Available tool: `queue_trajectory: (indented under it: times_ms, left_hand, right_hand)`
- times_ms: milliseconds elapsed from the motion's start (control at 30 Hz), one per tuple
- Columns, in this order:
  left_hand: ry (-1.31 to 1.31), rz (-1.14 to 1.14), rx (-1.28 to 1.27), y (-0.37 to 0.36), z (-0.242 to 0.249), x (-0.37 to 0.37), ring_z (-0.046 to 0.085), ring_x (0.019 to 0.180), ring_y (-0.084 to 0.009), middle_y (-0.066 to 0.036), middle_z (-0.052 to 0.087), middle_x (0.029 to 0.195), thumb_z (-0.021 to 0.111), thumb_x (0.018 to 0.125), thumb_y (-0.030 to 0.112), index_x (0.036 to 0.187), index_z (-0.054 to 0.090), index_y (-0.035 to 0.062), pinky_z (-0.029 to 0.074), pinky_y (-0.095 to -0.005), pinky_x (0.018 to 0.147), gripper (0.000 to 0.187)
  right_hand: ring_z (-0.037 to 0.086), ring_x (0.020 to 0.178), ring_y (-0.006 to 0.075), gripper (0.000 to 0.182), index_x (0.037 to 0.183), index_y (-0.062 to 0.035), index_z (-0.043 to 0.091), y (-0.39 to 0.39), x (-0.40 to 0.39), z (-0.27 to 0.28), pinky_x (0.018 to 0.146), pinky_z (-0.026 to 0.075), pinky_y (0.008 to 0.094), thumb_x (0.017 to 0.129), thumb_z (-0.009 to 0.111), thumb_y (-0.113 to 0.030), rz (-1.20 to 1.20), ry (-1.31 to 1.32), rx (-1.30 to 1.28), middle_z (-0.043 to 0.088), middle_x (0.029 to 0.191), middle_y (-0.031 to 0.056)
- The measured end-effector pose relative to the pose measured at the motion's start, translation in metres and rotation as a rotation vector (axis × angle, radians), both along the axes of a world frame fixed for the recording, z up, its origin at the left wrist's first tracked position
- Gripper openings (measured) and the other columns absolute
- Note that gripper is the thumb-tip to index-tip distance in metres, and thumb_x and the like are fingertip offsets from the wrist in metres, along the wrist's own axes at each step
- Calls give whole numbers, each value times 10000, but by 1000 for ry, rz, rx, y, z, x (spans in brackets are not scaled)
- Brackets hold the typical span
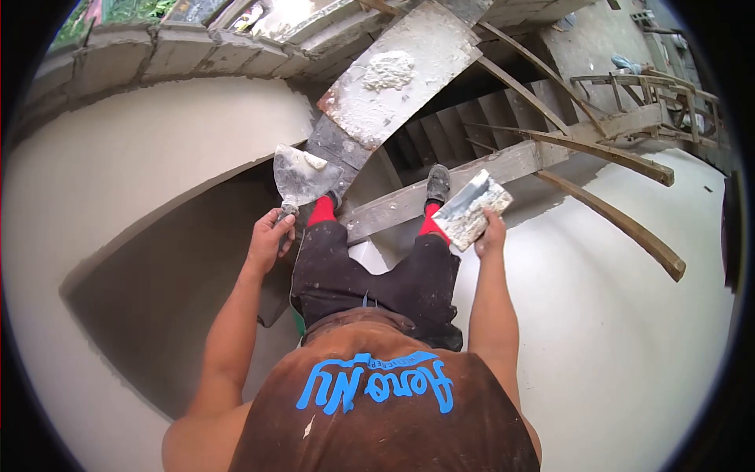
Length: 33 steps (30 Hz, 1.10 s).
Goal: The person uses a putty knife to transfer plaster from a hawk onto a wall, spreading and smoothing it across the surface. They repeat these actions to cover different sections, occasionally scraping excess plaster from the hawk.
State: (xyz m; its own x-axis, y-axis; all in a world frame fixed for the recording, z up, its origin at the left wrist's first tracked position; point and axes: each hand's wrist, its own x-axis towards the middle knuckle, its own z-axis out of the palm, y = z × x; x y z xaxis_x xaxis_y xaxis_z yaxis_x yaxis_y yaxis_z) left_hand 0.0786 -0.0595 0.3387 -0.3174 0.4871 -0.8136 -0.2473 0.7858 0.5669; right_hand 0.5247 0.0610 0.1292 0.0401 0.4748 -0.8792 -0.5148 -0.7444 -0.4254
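Note:
My left hand (274, 236) is closed around the handle of a broad putty knife (296, 179). The knife's fan-shaped blade points away from me and carries a small lump of white plaster near its right side. In my right hand (491, 234) is a rectangular plastering trowel (472, 208), its face partly coated with wet white plaster; its handle is hidden. Beyond both tools lies a plaster-smeared board (358, 110) with a mound of white plaster (388, 71) on it.
My feet in dark shoes (438, 183) stand on planks, one a long wooden beam (480, 167). Below it, stairs (448, 134) drop away. Wooden poles (613, 218) jut out at the right. A block wall (118, 59) and smooth plastered surface (181, 134) are at left.

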Motion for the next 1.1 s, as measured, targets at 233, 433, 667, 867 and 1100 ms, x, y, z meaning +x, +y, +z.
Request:
queue_trajectory:
  times_ms: [233, 433, 667, 867, 1100]
  left_hand:
    - [9, 52, -83, 36, -162, -37, 491, 472, -73, 2, 578, 689, 626, 976, 312, 1057, 600, 87, 342, -217, 388, 240]
    - [-17, 74, -165, 70, -327, -46, 520, 545, -74, 3, 600, 756, 619, 973, 341, 1006, 622, 101, 369, -220, 433, 243]
    - [-37, 21, -212, 127, -491, -57, 508, 556, -74, 23, 608, 782, 643, 953, 390, 1014, 646, 128, 374, -234, 453, 268]
    - [-117, 119, -120, 162, -577, -64, 510, 540, -66, 17, 612, 782, 657, 950, 395, 1071, 653, 127, 367, -215, 435, 295]
    - [-152, 105, 105, 182, -623, -64, 526, 546, -63, -3, 630, 790, 683, 944, 329, 1044, 647, 91, 385, -208, 449, 260]
  right_hand:
    - [635, 1068, 271, 384, 1272, 26, 526, -97, -95, -62, 968, 494, 414, 912, 607, -81, 28, 53, -182, 630, 1179, 134]
    - [593, 1157, 233, 431, 1336, 17, 483, -149, -124, -96, 1027, 442, 384, 934, 624, -51, 212, 83, -262, 610, 1259, 113]
    - [580, 1179, 221, 417, 1356, -13, 462, -170, -113, -91, 1039, 442, 378, 963, 598, -43, 179, 51, -445, 597, 1264, 90]
    - [554, 1222, 228, 449, 1391, -69, 438, -164, -122, -87, 1060, 438, 415, 968, 582, -38, -21, 87, -505, 568, 1306, 65]
    - [535, 1257, 241, 491, 1438, -88, 398, -160, -124, -88, 1086, 417, 449, 968, 535, -39, -65, 116, -505, 548, 1349, 71]
